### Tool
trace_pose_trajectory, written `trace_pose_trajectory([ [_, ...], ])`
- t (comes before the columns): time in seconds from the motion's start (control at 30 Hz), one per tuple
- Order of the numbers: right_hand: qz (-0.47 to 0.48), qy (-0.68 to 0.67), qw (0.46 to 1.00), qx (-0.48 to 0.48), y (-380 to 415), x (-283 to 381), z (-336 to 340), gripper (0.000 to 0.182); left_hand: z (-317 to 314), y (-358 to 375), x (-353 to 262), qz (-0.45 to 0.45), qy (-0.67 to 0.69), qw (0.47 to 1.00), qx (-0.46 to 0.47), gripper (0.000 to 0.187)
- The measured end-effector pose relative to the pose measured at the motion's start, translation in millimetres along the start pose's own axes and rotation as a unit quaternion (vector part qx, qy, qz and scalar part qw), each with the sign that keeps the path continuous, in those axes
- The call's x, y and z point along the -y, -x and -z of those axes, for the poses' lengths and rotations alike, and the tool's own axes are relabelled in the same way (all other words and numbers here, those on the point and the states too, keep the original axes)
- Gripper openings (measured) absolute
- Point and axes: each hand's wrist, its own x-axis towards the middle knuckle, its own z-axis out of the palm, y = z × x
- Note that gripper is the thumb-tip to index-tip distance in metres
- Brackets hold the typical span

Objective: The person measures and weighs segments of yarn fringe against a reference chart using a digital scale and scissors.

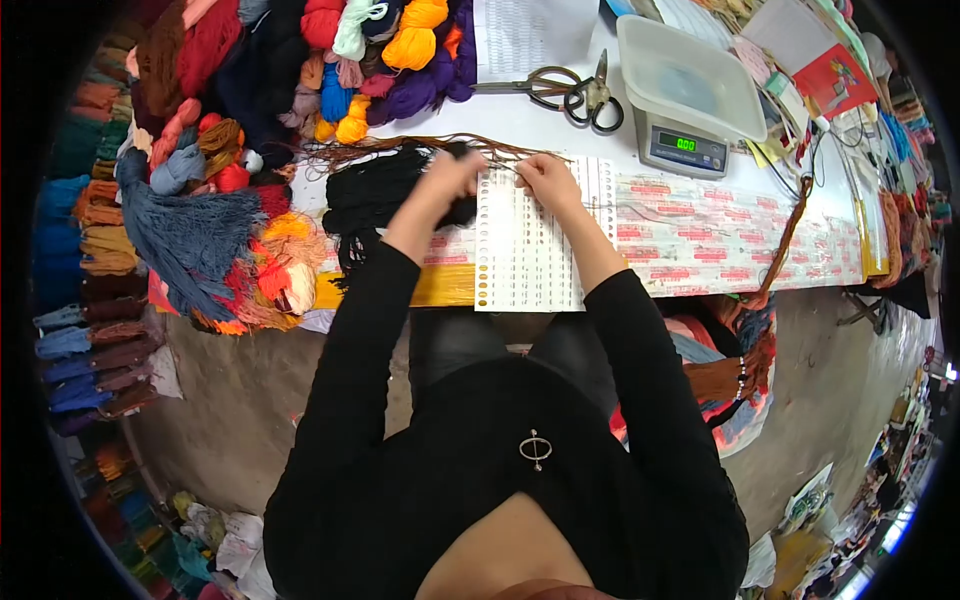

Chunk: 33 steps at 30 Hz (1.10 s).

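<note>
**Hands meet over a punched card**

Both forearms stretch forward in black sleeves, hands nearly touching at the card's (528, 240) top edge. The left hand (452, 175) is closed, pinching brown yarn (400, 150) strands; black yarn (375, 195) lies at its 8 o'clock. The right hand (545, 180) is curled, fingertips pressing the card. Scissors (570, 90) lie at 12, a scale (685, 100) at 1 o'clock. The table (720, 200) is barest at 3 o'clock.

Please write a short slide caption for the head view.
Both hands pinch brown yarn strands over a punched sample card.
</note>
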Motion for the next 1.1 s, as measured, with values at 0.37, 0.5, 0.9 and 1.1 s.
trace_pose_trajectory([
  [0.37,0.009,-0.059,0.998,-0.031,5.0,7.4,-3.3,0.025,183.6,19.2,20.1,-0.038,0.354,0.897,-0.261,0.024],
  [0.5,0.115,-0.183,0.976,-0.004,41.6,31.8,-31.3,0.019,52.4,73.4,-16.0,-0.068,0.424,0.903,-0.003,0.03],
  [0.9,0.139,-0.347,0.927,0.042,82.6,57.7,-37.4,0.015,-6.1,75.2,-15.5,-0.054,0.521,0.833,0.178,0.042],
  [1.1,0.097,-0.37,0.92,0.083,85.7,54.2,-34.6,0.019,-10.6,84.8,-29.9,-0.037,0.492,0.868,0.046,0.043],
])
